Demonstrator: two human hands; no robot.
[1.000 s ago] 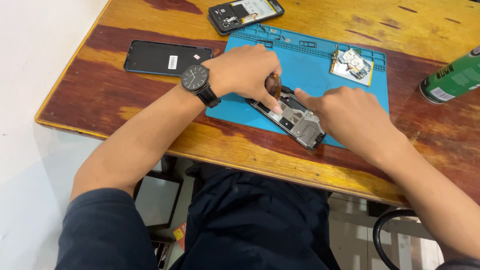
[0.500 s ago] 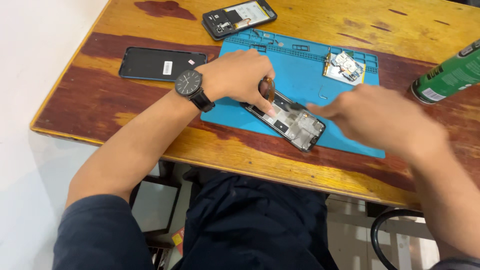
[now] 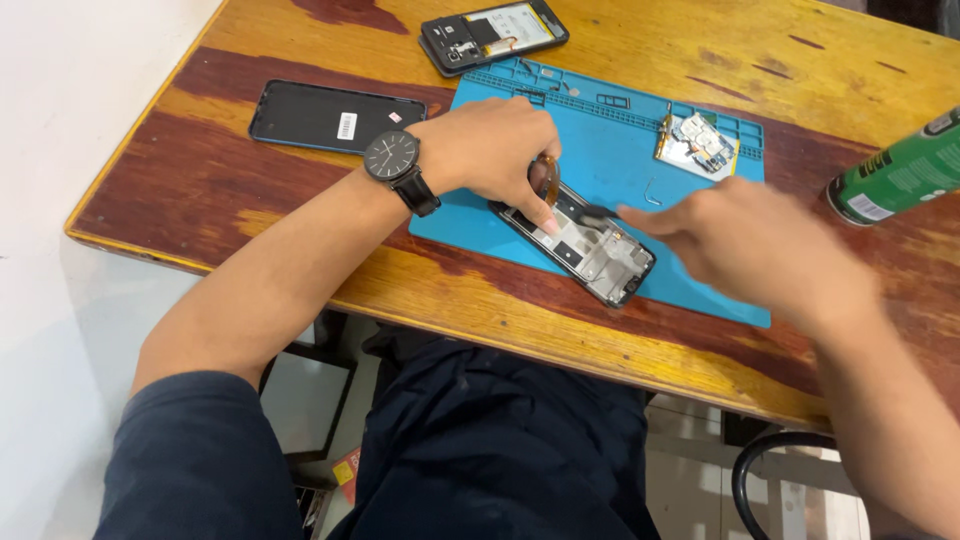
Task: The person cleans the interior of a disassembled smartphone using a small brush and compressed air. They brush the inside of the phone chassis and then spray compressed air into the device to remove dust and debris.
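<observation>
A phone repair workshop, by the look of it. A blue silicone repair mat [image 3: 620,130] with parts trays along its 12 o'clock edge covers a worn wooden surface [image 3: 250,190]; opened phones [image 3: 575,240] [image 3: 492,33], a loose circuit board [image 3: 700,145] and a green spray can [image 3: 895,180] lie about.

Dark navy sleeve [image 3: 190,450], black wristwatch [image 3: 392,157]

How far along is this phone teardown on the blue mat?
Done: the opened black phone frame lies on the blue silicone mat, with a small removed circuit board set apart. In hand: the left hand pins the frame; the blurred right hand works at it. Left: inner parts remain in the frame.
</observation>
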